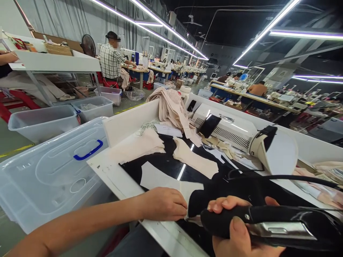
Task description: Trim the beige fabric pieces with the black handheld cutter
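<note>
Fingers of your left hand pinch the edge of a flat pale fabric piece on the glossy black surface, while your right hand wraps tightly around a black padded iron handle just beside it.

Bright ceiling strip lights, glare streak on the black worktop, wide-angle bending at edges, sharp focus
</note>
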{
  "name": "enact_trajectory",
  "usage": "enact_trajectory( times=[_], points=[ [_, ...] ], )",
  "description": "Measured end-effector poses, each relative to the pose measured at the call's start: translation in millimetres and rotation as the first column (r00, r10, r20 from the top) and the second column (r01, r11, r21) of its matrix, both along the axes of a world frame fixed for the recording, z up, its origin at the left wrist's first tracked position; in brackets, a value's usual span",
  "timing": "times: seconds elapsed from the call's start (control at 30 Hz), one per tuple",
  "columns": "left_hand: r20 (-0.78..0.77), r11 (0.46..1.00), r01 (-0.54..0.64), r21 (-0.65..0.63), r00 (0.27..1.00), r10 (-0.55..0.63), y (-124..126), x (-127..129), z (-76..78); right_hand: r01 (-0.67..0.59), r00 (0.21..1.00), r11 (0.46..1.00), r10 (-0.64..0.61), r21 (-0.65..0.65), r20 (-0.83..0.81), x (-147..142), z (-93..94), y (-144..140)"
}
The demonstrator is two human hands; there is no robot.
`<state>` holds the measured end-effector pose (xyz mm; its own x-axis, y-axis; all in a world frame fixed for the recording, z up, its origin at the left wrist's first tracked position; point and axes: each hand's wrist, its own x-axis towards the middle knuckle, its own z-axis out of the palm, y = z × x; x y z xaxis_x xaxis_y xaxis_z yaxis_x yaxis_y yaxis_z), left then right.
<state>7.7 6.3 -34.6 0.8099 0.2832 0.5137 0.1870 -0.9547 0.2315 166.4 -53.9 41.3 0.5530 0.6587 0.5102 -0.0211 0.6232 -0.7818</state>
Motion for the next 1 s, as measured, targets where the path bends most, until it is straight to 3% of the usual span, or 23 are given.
enact_trajectory(
  times=[0.37, 0.67, 1.0],
  points=[
    [-0.059, 0.995, 0.046, 0.094, 0.997, -0.040, 0.3, -9.0, 0.5, 0.004, 1.000, 0.999, -0.005, -0.034, -0.012, 0.7, 0.6, -1.5],
    [-0.018, 0.981, 0.058, 0.188, 0.998, -0.055, 1.3, -10.1, -0.3, 0.036, 0.999, 0.999, -0.036, -0.005, -0.021, 0.0, -0.7, 0.8],
    [-0.023, 0.977, 0.056, 0.204, 0.998, -0.053, 2.5, -10.6, -3.1, 0.034, 0.999, 0.999, -0.034, -0.007, -0.021, 4.0, -3.2, 1.3]
  ],
)
